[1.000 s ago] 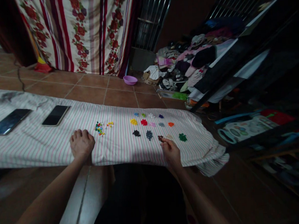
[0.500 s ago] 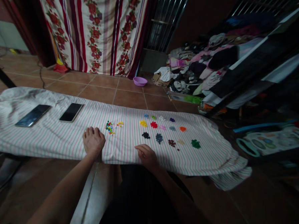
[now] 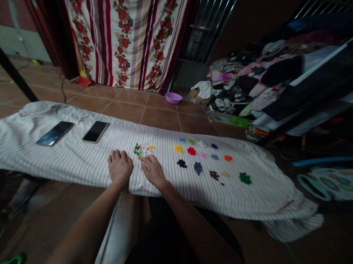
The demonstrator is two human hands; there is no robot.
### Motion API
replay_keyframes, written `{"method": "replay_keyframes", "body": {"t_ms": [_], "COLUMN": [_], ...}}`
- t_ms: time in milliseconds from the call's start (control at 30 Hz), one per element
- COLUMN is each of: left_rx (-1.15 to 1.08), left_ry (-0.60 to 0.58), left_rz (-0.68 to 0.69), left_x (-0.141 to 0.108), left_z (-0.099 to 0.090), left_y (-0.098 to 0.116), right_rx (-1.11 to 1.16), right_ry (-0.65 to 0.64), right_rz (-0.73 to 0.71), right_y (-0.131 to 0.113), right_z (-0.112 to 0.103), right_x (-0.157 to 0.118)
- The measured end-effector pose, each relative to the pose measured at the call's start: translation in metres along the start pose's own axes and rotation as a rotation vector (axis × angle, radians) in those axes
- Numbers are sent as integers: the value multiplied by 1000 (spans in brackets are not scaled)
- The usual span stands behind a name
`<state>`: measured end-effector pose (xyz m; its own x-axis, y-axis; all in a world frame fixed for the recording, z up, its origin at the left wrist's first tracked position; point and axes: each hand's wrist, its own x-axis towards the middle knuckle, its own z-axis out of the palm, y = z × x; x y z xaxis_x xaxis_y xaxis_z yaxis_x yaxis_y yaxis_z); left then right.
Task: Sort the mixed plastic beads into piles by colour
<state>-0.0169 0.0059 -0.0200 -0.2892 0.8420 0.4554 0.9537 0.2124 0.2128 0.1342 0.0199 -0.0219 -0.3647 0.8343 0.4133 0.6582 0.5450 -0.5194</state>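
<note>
On the striped cloth (image 3: 164, 180), my left hand (image 3: 120, 166) rests palm down with its fingers lying on the fabric, holding nothing I can see. It is just left of a small mixed pile of coloured pieces (image 3: 137, 149). My right hand (image 3: 153, 170) reaches to the near edge of this pile, thumb and forefinger close together. Whatever may be between those fingertips is too small to make out. A few yellow and orange pieces (image 3: 151, 148) lie just right of the pile. Further right are single-colour heaps, among them yellow (image 3: 178, 149), red (image 3: 191, 151), black (image 3: 181, 163) and dark green (image 3: 245, 178).
Two phones, one (image 3: 55, 133) far left and another (image 3: 95, 131) nearer my left hand, lie on the cloth. A stray brown piece (image 3: 222, 184) sits by the brown heap (image 3: 214, 175). Beyond are a purple basin (image 3: 174, 98) and piled clothes (image 3: 250, 71).
My right hand has moved left from the cloth's front edge to the mixed pile. My left hand stays beside the pile. The whole view has shifted, so things appear further right.
</note>
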Motion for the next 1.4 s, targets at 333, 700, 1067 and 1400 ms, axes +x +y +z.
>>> {"method": "replay_keyframes", "body": {"t_ms": [333, 700, 1067, 1400], "left_rx": [5, -13, -21, -49], "left_ry": [12, 18, 32, 29], "left_rz": [-11, -9, 2, -11], "left_x": [1, 0, -1, 0], "left_z": [0, 3, 5, 4], "left_y": [1, 0, -2, -1], "right_rx": [-167, -135, -146, -103], "right_ry": [158, 162, 162, 146], "right_rz": [126, 102, 67, -32], "right_y": [-10, -5, -3, -11], "right_z": [35, 39, 40, 29], "right_x": [33, 30, 30, 28]}}
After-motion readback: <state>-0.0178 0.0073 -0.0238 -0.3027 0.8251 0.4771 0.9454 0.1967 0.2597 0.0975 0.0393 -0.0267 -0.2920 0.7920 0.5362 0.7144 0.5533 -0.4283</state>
